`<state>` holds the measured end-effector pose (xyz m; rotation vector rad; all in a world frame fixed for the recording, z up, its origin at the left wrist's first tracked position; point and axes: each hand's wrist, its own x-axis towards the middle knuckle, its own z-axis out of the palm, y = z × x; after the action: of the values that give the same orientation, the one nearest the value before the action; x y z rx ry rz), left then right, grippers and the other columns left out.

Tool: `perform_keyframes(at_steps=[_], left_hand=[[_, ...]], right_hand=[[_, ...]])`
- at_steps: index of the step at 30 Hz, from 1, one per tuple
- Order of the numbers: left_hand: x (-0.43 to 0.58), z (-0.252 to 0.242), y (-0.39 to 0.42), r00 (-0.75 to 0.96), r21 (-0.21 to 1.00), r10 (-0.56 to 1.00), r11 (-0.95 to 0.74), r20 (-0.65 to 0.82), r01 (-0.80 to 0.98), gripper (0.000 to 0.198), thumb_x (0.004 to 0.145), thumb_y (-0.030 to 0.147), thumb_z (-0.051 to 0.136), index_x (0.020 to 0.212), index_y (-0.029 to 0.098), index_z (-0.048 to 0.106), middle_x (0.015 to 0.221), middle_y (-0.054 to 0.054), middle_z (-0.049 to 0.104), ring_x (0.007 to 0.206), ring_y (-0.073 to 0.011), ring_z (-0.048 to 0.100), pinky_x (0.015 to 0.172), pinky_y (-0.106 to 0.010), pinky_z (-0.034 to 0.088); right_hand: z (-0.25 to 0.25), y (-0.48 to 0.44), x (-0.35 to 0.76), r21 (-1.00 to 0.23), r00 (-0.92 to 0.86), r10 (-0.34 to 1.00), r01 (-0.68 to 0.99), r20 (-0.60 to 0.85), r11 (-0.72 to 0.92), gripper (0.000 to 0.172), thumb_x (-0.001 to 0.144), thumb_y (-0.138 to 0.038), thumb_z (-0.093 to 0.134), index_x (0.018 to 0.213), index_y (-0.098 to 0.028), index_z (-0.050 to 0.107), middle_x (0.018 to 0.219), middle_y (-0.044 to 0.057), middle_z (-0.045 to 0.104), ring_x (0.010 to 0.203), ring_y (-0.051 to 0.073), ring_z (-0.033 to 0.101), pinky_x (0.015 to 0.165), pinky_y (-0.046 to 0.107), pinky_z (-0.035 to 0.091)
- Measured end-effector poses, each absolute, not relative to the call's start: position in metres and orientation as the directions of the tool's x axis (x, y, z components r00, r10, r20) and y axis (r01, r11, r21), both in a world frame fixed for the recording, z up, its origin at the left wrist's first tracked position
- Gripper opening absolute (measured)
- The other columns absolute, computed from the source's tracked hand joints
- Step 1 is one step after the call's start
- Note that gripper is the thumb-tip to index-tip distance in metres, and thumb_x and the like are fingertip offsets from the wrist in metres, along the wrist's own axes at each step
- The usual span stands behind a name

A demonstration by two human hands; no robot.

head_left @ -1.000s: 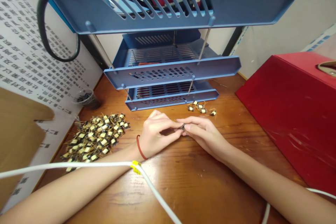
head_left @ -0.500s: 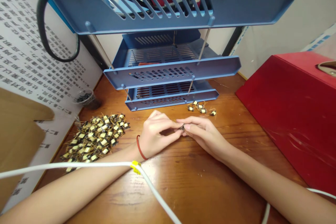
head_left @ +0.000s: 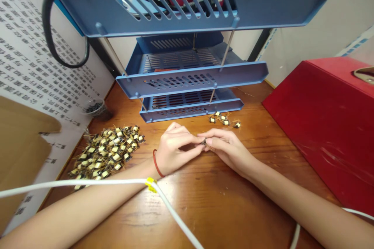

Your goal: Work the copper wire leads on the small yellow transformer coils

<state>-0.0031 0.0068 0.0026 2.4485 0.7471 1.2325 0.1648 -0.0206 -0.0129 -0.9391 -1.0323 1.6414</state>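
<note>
My left hand, with a red band at the wrist, pinches a small dark wire-wound coil between thumb and forefinger. From the other side my right hand closes its fingertips on the same coil; thin copper-coloured wires trail from it under the right thumb. Fingers cover most of the part. Left of my left hand lies a heap of small coils, black with pale yellow tape and fine wires. Beyond my right hand, several similar coils lie in a loose group.
A blue tiered tray rack stands behind my hands, its top tier overhanging. A red box is at right, a clear cup of dark bits at back left. A white cable crosses in front over my left forearm. Cardboard sits at left.
Both hands stay in nearly the same place with the coil pinched between them. Only a very slight shift of the whole view shows.
</note>
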Motion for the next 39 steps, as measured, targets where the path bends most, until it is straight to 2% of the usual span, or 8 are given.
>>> perform_keyframes(at_steps=[13,29,39], left_hand=[[-0.0021,0.0015,0.0069,0.46,0.492,0.582,-0.813,0.671,0.311,0.006,0.069,0.018,0.07,0.074,0.015,0.068,0.062,-0.001,0.068,0.055,-0.0091,0.058,0.061,-0.026,0.039],[-0.0027,0.0023,0.0069,0.494,0.471,0.562,-0.827,0.663,0.308,0.004,0.073,0.019,0.067,0.075,0.016,0.067,0.061,0.0,0.067,0.056,-0.0089,0.057,0.062,-0.026,0.039],[-0.002,0.0003,0.007,0.463,0.495,0.582,-0.813,0.669,0.307,0.005,0.07,0.017,0.069,0.074,0.014,0.067,0.062,-0.001,0.068,0.056,-0.0091,0.058,0.061,-0.026,0.039]], right_hand=[[-0.0153,-0.0212,0.1654,-0.94,-0.266,0.959,-0.292,-0.097,-0.177,0.02,0.072,-0.029,0.069,0.09,-0.023,0.071,0.075,0.001,0.066,0.071,0.012,0.057,0.07,0.027,0.043],[-0.0135,-0.0216,0.1648,-0.931,-0.259,0.96,-0.313,-0.107,-0.189,0.015,0.069,-0.026,0.07,0.083,-0.021,0.071,0.075,0.0,0.067,0.068,0.01,0.056,0.068,0.024,0.042],[-0.0158,-0.021,0.165,-0.932,-0.273,0.957,-0.313,-0.099,-0.185,0.017,0.072,-0.028,0.069,0.088,-0.021,0.07,0.075,0.001,0.066,0.071,0.01,0.057,0.07,0.024,0.042]])
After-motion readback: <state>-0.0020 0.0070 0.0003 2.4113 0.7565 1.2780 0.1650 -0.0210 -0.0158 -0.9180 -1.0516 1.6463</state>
